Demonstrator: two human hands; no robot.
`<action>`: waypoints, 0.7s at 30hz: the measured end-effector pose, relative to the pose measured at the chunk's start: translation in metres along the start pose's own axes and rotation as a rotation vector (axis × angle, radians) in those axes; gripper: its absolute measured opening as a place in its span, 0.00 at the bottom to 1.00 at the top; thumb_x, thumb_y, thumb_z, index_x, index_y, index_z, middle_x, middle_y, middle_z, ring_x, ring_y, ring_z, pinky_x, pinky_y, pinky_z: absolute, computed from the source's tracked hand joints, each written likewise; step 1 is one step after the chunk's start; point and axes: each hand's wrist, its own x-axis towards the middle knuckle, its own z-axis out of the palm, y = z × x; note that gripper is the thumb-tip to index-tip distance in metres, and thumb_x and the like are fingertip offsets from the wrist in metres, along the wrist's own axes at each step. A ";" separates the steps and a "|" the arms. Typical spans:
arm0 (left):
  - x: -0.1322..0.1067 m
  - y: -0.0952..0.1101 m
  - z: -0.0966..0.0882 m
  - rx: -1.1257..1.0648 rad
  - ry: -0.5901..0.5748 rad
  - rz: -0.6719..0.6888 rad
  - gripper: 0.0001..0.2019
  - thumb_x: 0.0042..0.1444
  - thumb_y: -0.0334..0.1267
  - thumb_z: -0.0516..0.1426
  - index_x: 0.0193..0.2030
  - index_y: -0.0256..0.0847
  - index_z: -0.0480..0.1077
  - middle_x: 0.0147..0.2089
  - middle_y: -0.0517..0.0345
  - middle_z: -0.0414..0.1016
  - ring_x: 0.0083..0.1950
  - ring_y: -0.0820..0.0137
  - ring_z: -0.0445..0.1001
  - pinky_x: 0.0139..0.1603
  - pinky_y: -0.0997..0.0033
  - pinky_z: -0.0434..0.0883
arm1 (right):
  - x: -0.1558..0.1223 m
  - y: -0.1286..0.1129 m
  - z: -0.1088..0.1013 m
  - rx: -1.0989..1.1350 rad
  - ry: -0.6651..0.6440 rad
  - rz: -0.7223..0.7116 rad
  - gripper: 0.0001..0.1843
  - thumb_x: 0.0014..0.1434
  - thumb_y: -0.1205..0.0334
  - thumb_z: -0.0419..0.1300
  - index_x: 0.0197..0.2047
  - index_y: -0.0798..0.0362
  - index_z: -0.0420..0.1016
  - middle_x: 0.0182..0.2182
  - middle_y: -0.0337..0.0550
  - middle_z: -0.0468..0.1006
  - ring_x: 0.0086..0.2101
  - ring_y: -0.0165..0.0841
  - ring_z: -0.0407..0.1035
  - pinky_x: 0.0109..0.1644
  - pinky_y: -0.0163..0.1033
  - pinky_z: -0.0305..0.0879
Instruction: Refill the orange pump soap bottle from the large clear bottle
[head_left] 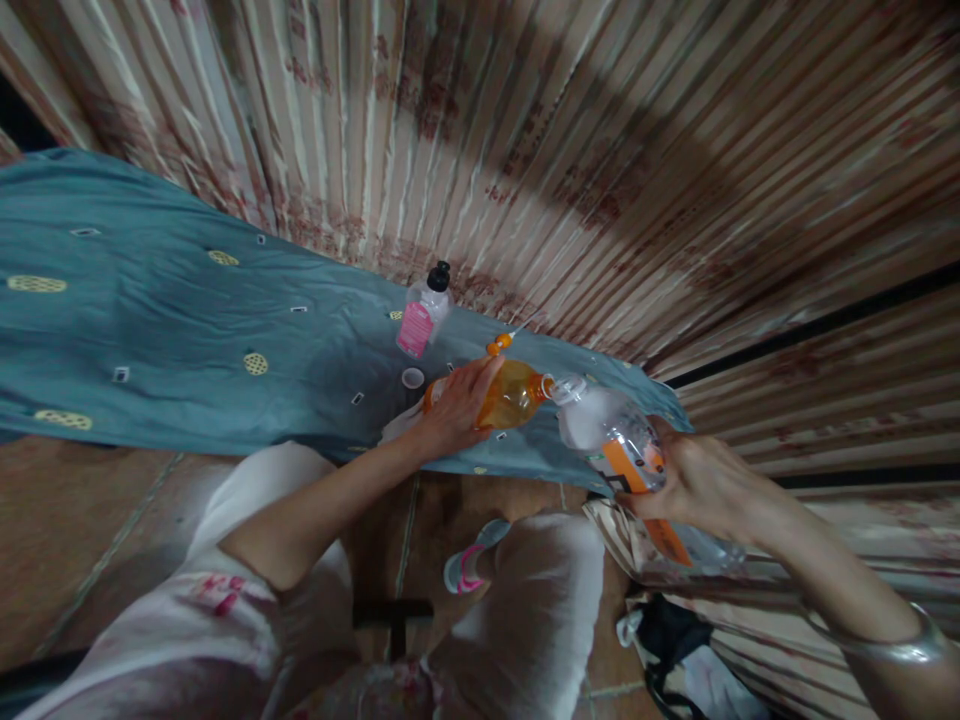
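My left hand point(459, 402) is wrapped round an orange bottle point(516, 393), which lies tilted with its neck to the right. In my right hand point(694, 480) is a large clear plastic bottle point(589, 415) with an orange label, slanting up to the left. The two bottle mouths meet or nearly touch; I cannot tell which. Just behind my left hand are small orange balls or caps point(499, 344). A white cap point(412, 378) rests on the cloth left of that hand. Farther back stands a clear pump bottle point(426, 312) with a pink label and black pump.
A teal patterned cloth point(187, 330) covers the long narrow table. Pleated floral curtains point(465, 130) hang close behind it, with a dark bar point(817, 325) at the right. Below are my knees, a tiled floor point(90, 530) and a dark bag point(671, 630).
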 end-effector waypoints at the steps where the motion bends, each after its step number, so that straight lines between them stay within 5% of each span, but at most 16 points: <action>1: 0.000 0.000 0.000 -0.001 0.000 0.010 0.52 0.61 0.35 0.66 0.84 0.32 0.43 0.82 0.23 0.61 0.84 0.43 0.62 0.79 0.38 0.68 | 0.000 0.000 0.000 -0.005 -0.003 0.001 0.20 0.45 0.45 0.62 0.37 0.43 0.60 0.21 0.29 0.62 0.25 0.36 0.66 0.32 0.39 0.54; 21: 0.001 -0.003 0.004 0.052 0.029 0.041 0.50 0.63 0.38 0.66 0.84 0.31 0.43 0.80 0.22 0.64 0.83 0.43 0.65 0.77 0.40 0.71 | 0.002 0.002 0.001 -0.062 -0.017 0.025 0.19 0.45 0.45 0.62 0.35 0.42 0.58 0.21 0.30 0.63 0.25 0.36 0.66 0.32 0.40 0.55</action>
